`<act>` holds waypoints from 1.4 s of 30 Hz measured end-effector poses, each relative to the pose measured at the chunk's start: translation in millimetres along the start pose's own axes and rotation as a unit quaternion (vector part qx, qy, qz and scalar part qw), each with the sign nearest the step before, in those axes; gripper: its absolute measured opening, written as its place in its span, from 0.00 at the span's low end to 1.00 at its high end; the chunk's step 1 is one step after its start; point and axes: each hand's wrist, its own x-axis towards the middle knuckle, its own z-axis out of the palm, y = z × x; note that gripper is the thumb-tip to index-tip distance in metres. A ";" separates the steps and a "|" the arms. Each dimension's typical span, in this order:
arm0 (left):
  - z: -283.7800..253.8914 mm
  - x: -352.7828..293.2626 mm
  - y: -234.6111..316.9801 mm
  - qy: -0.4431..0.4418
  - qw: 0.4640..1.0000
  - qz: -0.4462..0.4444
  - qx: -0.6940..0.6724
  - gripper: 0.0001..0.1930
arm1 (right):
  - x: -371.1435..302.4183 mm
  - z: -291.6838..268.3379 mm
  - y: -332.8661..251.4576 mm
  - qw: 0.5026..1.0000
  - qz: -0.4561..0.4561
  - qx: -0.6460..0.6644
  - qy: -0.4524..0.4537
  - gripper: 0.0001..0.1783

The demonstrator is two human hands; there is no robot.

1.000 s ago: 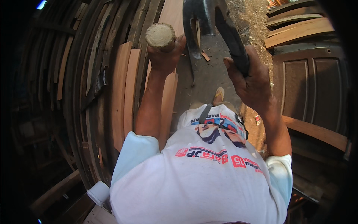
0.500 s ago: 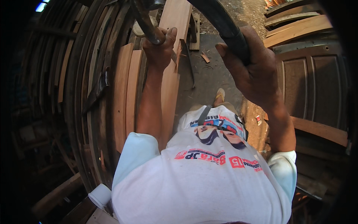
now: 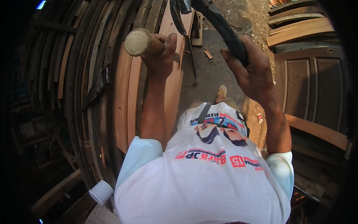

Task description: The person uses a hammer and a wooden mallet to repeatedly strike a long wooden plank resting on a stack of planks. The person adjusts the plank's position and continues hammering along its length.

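My left hand point(image 3: 161, 52) is closed around a round pale wooden handle point(image 3: 138, 41), its cut end facing up toward me. My right hand point(image 3: 250, 71) grips a dark curved handle point(image 3: 220, 26) that runs up to the top edge. A dark metal part point(image 3: 178, 15) joins the two handles near the top of the view; its full shape is cut off. Both hands are raised above a reddish wooden plank point(image 3: 172, 86) that leans among other boards.
Many long planks point(image 3: 93, 82) stand stacked along the left. A brown panelled door point(image 3: 317, 93) and more boards lie at the right. My sandalled foot point(image 3: 222, 91) stands on a dirt floor point(image 3: 209, 71) strewn with wood chips. A white cup point(image 3: 100, 192) sits at lower left.
My left hand dipped and tilted half a second ago, then came back so the handle's round end shows again. The right hand shifted slightly with the dark handle.
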 end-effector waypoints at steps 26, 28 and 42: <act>0.9 -20.3 -0.7 0.001 0.999 0.008 0.032 0.10 | -19.6 1.1 -3.9 0.999 0.011 0.012 -0.037 0.14; -4.8 -22.4 1.5 -0.048 0.998 0.010 0.031 0.10 | -22.4 -0.8 -8.4 0.999 -0.007 0.009 -0.033 0.14; -8.0 -54.9 -4.3 -0.115 0.989 0.080 0.054 0.10 | -38.7 -8.8 3.7 0.998 -0.018 -0.024 -0.055 0.15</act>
